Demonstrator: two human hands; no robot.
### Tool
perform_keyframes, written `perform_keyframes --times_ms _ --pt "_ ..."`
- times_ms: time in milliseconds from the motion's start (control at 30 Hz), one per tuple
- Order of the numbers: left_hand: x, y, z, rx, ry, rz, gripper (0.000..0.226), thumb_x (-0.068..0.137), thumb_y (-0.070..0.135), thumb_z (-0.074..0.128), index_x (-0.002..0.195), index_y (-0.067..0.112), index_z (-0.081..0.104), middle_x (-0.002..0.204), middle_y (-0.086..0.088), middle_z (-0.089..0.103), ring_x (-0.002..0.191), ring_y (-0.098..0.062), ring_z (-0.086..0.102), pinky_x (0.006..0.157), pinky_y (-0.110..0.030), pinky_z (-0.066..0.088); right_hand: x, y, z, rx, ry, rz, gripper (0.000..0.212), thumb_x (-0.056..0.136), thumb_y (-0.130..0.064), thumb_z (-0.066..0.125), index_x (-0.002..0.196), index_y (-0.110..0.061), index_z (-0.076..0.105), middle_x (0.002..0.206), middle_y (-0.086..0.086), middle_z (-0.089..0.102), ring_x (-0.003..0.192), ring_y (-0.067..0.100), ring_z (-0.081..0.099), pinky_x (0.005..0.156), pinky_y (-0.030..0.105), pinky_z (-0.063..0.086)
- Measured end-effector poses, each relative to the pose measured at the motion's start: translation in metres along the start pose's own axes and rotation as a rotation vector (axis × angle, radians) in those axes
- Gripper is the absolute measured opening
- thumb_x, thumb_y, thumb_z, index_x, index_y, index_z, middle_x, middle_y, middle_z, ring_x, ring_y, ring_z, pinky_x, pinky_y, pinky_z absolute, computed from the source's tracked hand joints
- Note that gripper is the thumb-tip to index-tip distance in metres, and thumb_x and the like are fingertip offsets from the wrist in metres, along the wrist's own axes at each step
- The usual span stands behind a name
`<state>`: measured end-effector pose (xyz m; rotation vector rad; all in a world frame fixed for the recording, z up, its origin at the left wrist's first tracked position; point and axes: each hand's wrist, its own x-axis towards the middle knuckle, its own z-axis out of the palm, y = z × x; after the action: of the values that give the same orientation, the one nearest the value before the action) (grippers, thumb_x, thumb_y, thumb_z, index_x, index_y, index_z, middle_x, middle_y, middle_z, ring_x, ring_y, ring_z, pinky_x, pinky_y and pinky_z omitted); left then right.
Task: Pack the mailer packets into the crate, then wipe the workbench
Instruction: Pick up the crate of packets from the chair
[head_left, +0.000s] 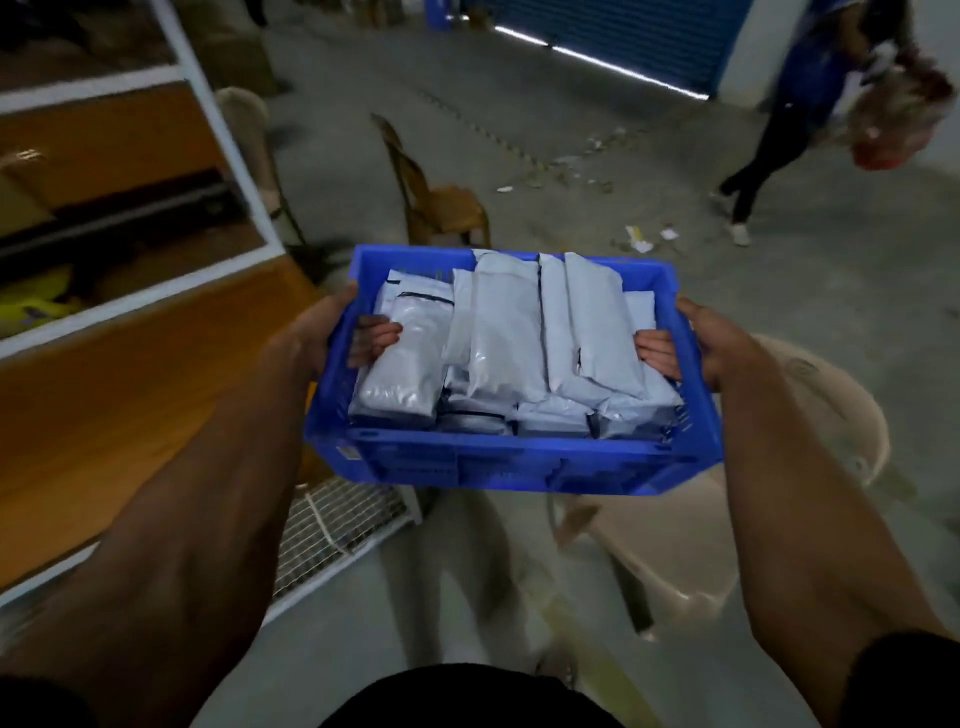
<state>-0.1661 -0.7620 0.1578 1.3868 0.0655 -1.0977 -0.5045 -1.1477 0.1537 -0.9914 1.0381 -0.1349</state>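
I carry the blue crate (511, 462) off the floor, my left hand (324, 332) and right hand (701, 340) each curled through a side handle, grey packets (498, 343) packed inside

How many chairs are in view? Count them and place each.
3: a brown chair beyond the blue crate, a beige chair below its right side, another by the shelving. More may be hidden.

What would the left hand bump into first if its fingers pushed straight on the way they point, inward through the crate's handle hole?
Most likely the grey mailer packet lying against the left hand's fingertips inside the blue crate. They already look to be touching, though blur leaves that unsure.
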Motion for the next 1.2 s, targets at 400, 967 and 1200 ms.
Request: perform_keyframes --times_ms 400,967,1200 --pt "-0.120 -0.020 -0.245 -0.175 0.361 0.077 0.075 0.108 0.065 0.040 0.136 -0.002 0.060 0.135 -0.017 0.071 0.054 -0.017 0.072 0.037 -0.025 0.050 0.052 0.022 0.293 -0.252 -0.279 0.120 0.081 0.095 -0.066 0.063 0.132 0.005 0.063 0.120 0.021 0.076 0.103 0.034 0.078 0.068 0.040 0.065" --pt "-0.092 0.003 -0.404 -0.352 0.534 0.043 0.074 0.105 0.067 0.046 0.137 0.002 0.063 0.119 -0.013 0.078 0.082 -0.019 0.080 0.048 -0.029 0.060 0.132 0.018 0.522 -0.401 -0.416 0.204 0.072 0.100 -0.061 0.059 0.121 0.007 0.066 0.111 0.023 0.078 0.093 0.034 0.080 0.064 0.042 0.066" --pt "-0.033 0.068 -0.463 -0.372 0.579 0.075 0.074 0.107 0.066 0.042 0.137 0.002 0.062 0.120 -0.015 0.078 0.083 -0.020 0.080 0.049 -0.028 0.060 0.211 -0.022 0.622 -0.450 -0.448 0.211 0.078 0.096 -0.067 0.060 0.125 0.005 0.065 0.108 0.021 0.079 0.091 0.033 0.080 0.060 0.039 0.064"
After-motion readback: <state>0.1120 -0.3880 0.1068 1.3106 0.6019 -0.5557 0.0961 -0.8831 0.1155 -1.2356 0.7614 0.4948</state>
